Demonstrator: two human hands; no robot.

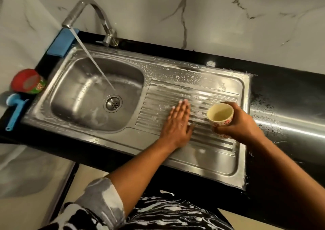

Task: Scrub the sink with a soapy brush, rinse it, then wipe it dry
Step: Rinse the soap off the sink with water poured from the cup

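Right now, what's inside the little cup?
The cup, gripped by the right hand, shows only its pale yellow inside wall and bottom, nothing solid. Whether clear water sits in it cannot be told. The fingers cover part of its outside.

No text I can read. Round red-lidded green container [29,83] on black counter [290,89] left of stainless steel sink [158,66]: printed label, too blurred for me.
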